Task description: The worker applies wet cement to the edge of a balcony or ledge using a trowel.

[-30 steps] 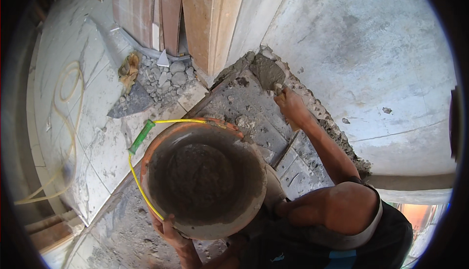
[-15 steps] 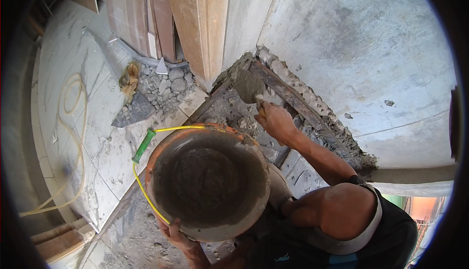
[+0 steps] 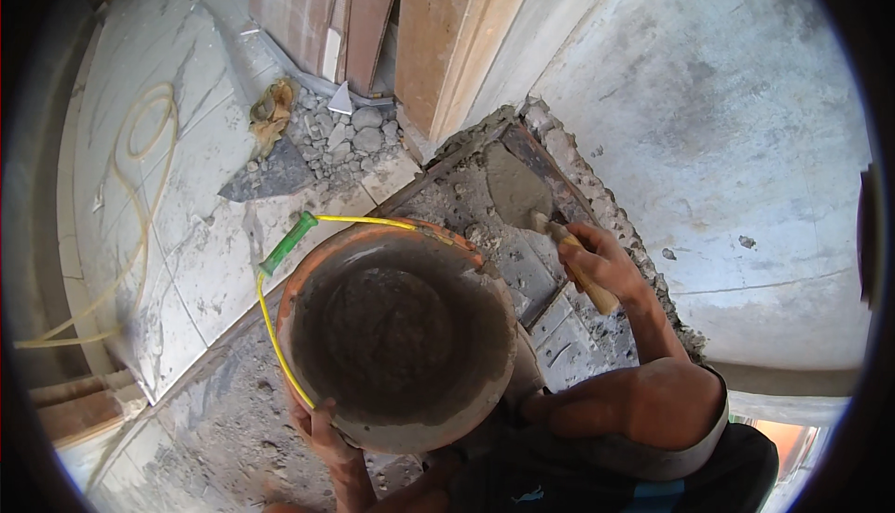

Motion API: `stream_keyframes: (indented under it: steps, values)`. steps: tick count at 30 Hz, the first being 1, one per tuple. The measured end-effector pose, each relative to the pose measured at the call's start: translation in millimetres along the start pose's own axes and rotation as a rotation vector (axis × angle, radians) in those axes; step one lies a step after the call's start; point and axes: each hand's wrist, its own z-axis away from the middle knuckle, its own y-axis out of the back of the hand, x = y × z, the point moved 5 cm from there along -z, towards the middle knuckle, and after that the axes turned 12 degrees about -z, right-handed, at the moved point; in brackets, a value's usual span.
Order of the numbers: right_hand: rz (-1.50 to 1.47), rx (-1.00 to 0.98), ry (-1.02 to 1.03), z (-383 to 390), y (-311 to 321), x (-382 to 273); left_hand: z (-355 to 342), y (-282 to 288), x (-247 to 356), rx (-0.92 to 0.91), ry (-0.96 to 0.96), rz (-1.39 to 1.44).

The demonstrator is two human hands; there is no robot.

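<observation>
My right hand [image 3: 601, 261] grips the wooden handle of a trowel [image 3: 511, 184], whose blade, coated in grey mortar, lies over a rough, mortar-smeared corner ledge [image 3: 447, 201] at the wall's foot. My left hand [image 3: 320, 431] holds the near-left rim of an orange bucket [image 3: 295, 289], crusted with cement and holding dark grey mortar [image 3: 392, 331] low inside. Its yellow handle [image 3: 365, 220] with a green grip [image 3: 287, 244] hangs out to the left.
Leaning boards [image 3: 466, 19] stand beyond the corner, rubble [image 3: 350, 140] and a crumpled brown scrap [image 3: 272, 117] before them. A pale hose [image 3: 168, 126] loops on dirty white tiles [image 3: 186, 252] at left. A pale wall [image 3: 736, 112] rises at right. My bent knee [image 3: 676, 392] is at lower right.
My right hand and trowel have moved down toward me along the corner, with the handle now angled toward the lower right. My left hand stays on the bucket. The view has shifted slightly.
</observation>
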Motion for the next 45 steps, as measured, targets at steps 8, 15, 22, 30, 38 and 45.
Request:
stream_keyframes:
  steps: [8,15,22,30,38,45]
  values:
    - [0.472,0.299,0.311,-4,-28,-18,-3,-12,4,-0.047,0.019,0.008]
    - [0.497,0.092,0.195,-27,-41,-15,0,-4,4,-0.005,-0.005,0.032]
    - [0.951,0.228,0.344,-27,-18,0,3,4,-1,0.017,0.031,-0.001]
    - [1.638,0.259,0.743,-74,-37,-51,4,4,-5,-0.002,0.057,-0.005]
    - [1.579,0.307,0.707,-45,-12,-68,3,-11,7,-0.005,0.038,0.013]
    - [0.959,0.167,0.518,63,3,-99,10,-38,26,0.013,0.044,-0.035]
